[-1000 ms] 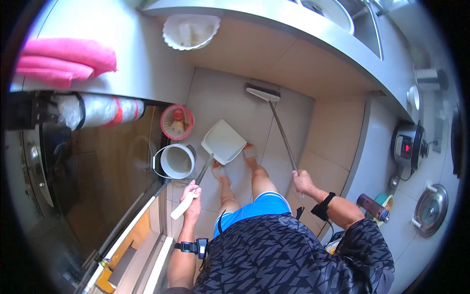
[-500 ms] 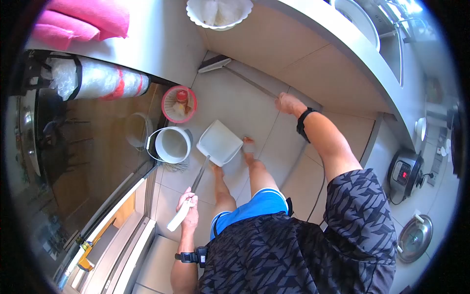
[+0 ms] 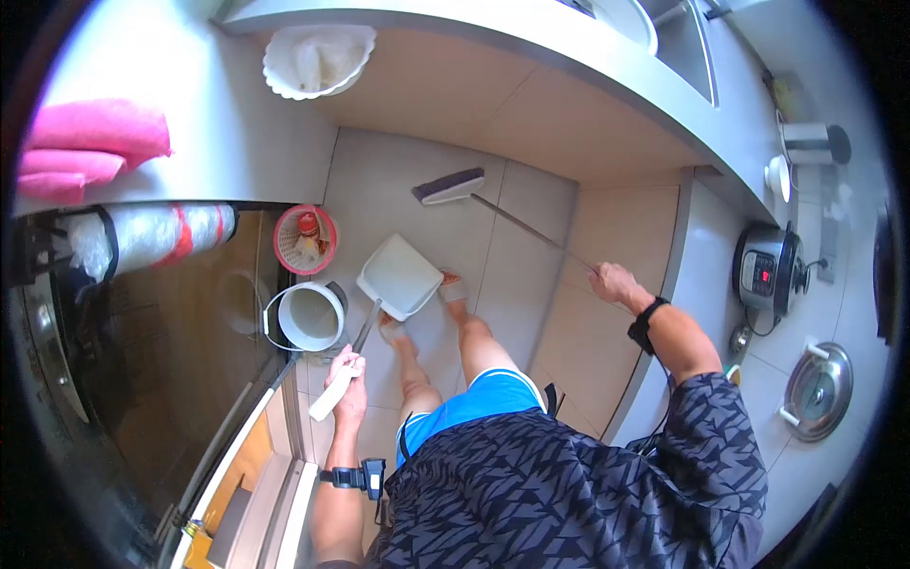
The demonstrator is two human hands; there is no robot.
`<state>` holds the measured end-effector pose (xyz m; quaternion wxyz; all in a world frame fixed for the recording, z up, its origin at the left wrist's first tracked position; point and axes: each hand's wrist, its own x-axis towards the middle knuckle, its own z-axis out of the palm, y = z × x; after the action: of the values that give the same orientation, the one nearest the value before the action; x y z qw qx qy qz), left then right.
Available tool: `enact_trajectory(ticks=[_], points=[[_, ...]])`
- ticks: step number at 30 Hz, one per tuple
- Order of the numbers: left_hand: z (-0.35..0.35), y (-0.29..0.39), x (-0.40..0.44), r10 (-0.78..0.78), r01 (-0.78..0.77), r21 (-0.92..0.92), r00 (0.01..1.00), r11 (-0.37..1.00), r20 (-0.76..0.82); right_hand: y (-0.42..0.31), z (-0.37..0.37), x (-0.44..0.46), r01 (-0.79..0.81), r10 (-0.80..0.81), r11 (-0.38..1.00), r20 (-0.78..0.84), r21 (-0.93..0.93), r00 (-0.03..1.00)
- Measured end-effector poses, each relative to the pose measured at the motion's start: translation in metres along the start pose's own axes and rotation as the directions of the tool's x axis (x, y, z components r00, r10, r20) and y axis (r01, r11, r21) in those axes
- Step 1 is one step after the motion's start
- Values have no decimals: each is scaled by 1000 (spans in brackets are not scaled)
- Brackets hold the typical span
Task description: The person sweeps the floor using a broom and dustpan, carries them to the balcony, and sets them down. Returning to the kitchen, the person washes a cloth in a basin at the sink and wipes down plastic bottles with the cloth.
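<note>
My left hand is closed around the handle of a long-handled white dustpan. Its pan rests on the floor tiles just in front of my feet. To the right, my right hand grips the long stick of a broom. The broom's head, white with dark bristles, lies on the grey floor beyond the dustpan, apart from it. Any sweepings on the floor are too small to make out.
Left of the dustpan stand a white bucket and a pink-rimmed basket with a red-topped item inside. A glass-fronted cabinet borders the left side. Counters hold a white scalloped bowl, a pink cloth and an electric cooker.
The broom head has come away from the cabinet corner, moving right and nearer to me across the floor. My right hand has shifted right and back; the dustpan stays on the floor.
</note>
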<state>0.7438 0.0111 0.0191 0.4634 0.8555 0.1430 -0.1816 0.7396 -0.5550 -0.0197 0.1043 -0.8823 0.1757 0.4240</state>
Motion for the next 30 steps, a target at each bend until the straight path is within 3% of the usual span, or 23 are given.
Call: enact_trajectory(ticks=[5, 8, 9, 12, 13, 17, 20, 22, 24, 25, 30], points=[[34, 18, 48, 108, -110, 32, 992, 993, 62, 12, 49, -81, -85, 100, 940, -29, 331, 995], [54, 52, 73, 75, -85, 78, 989, 993, 130, 7, 75, -119, -170, 221, 798, -18, 579, 975], [61, 50, 82, 163, -177, 89, 977, 980, 140, 8, 86, -124, -233, 259, 742, 52, 629, 965], [82, 69, 99, 196, -215, 114, 968, 970, 155, -3, 100, -127, -345, 343, 579, 164, 739, 925], [88, 72, 105, 227, -245, 111, 961, 963, 158, -8, 99, -123, -358, 345, 607, 171, 709, 923], [102, 108, 119, 103, -131, 113, 968, 985, 228, -3, 148, -63, -301, 375, 659, 46, 690, 926], [121, 101, 143, 182, -225, 179, 956, 958, 230, -28, 148, -33, -357, 397, 650, 102, 670, 912], [134, 88, 159, 208, -254, 188, 950, 949, 233, -55, 127, -38, -428, 387, 645, 212, 634, 897], [144, 78, 173, 227, -276, 219, 948, 936, 224, -66, 148, -54, -314, 268, 774, 165, 549, 949], [152, 76, 179, 238, -257, 124, 960, 958, 151, -69, 160, -68, -251, 206, 830, 145, 498, 968], [150, 89, 192, 174, -208, 167, 965, 964, 196, -45, 148, -146, -270, 163, 734, 224, 623, 961]])
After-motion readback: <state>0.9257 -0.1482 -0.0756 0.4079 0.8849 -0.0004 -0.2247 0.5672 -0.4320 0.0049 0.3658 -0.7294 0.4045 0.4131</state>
